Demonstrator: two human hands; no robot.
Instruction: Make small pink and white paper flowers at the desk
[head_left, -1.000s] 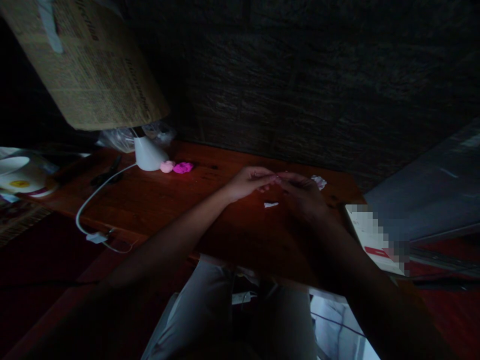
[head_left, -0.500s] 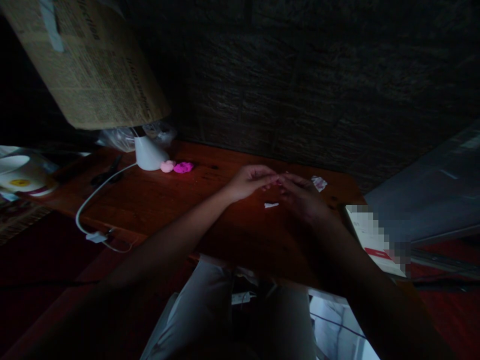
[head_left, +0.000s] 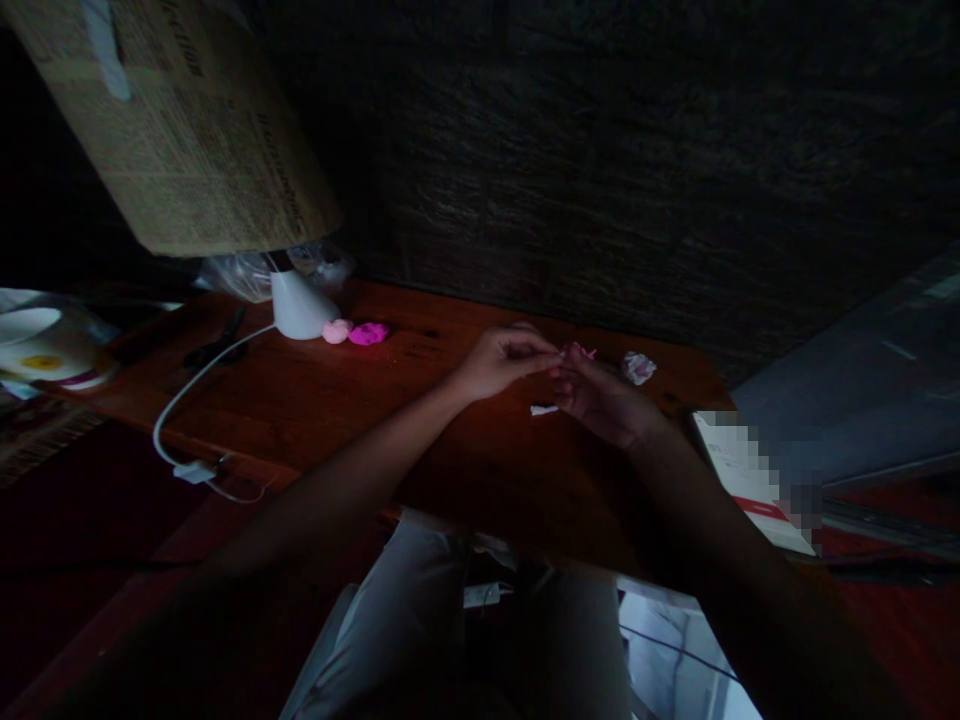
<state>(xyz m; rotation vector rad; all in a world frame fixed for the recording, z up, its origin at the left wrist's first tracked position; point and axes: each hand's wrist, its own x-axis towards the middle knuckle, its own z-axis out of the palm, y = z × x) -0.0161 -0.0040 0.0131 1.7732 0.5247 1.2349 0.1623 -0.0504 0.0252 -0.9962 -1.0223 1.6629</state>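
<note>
My left hand (head_left: pixel 501 362) is closed in a pinch, its fingertips meeting those of my right hand (head_left: pixel 604 395) above the wooden table. Just beyond the right fingertips a small pink piece (head_left: pixel 589 353) shows, mostly hidden by the fingers of my right hand, which are closed around it. What lies between the left fingertips is too small to make out. Under the hands lies a small white scrap (head_left: pixel 543 410). To the right is a crumpled whitish paper (head_left: pixel 638 368). A pale pink lump (head_left: pixel 337 331) and a magenta lump (head_left: pixel 369 334), both like modelling clay, touch each other farther left.
A lamp with a white base (head_left: pixel 300 305) and a newsprint shade (head_left: pixel 217 150) stands at the left of the wooden table (head_left: pixel 450 470). Its white cord (head_left: pixel 169 410) loops over the front edge. Dark scissors (head_left: pixel 217 345), a paper cup (head_left: pixel 37 345) and a white box (head_left: pixel 750 490) are also there.
My right hand has turned so that more of its palm and curled fingers show, and the pink piece now sticks out past its fingertips. My left hand has hardly moved.
</note>
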